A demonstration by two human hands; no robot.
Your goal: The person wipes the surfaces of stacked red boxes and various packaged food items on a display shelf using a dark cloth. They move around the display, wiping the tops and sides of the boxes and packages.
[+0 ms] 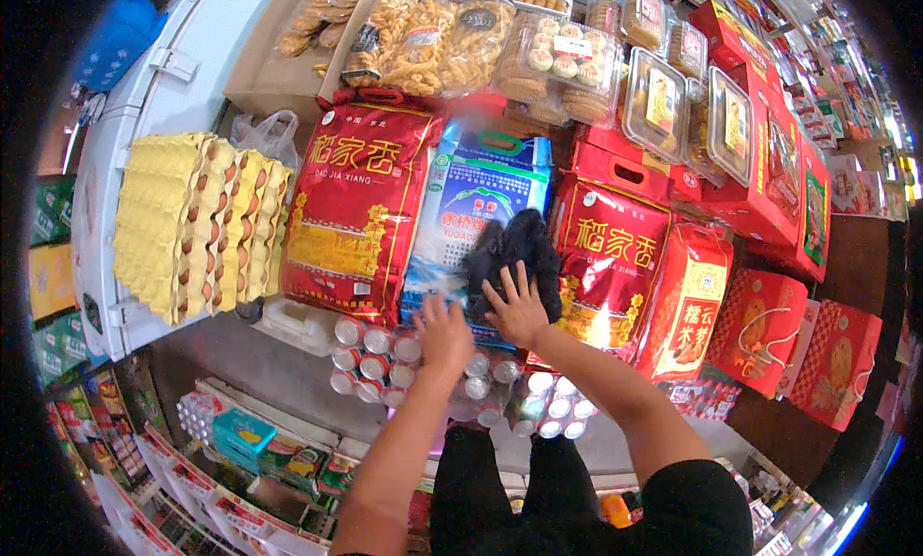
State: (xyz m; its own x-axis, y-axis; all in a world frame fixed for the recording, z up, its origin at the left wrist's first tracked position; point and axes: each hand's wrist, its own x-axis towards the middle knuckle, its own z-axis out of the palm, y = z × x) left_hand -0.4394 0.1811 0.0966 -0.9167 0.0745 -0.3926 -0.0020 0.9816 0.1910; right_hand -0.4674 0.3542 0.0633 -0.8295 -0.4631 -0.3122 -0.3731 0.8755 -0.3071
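My right hand rests with spread fingers on the lower part of a bunched dark cloth. The cloth lies over a blue and white rice bag, covering part of its print. My left hand, a little blurred, is at the bag's lower edge with its fingers apart and nothing seen in it. Red rice bags stand on both sides, one to the left and one to the right. Whether my left fingers touch the bag, I cannot tell.
Stacked egg trays stand at the left beside a white freezer. Packs of cans sit below the bags. Packaged pastries lie behind. Red gift boxes stand right, and low store shelves run along the bottom.
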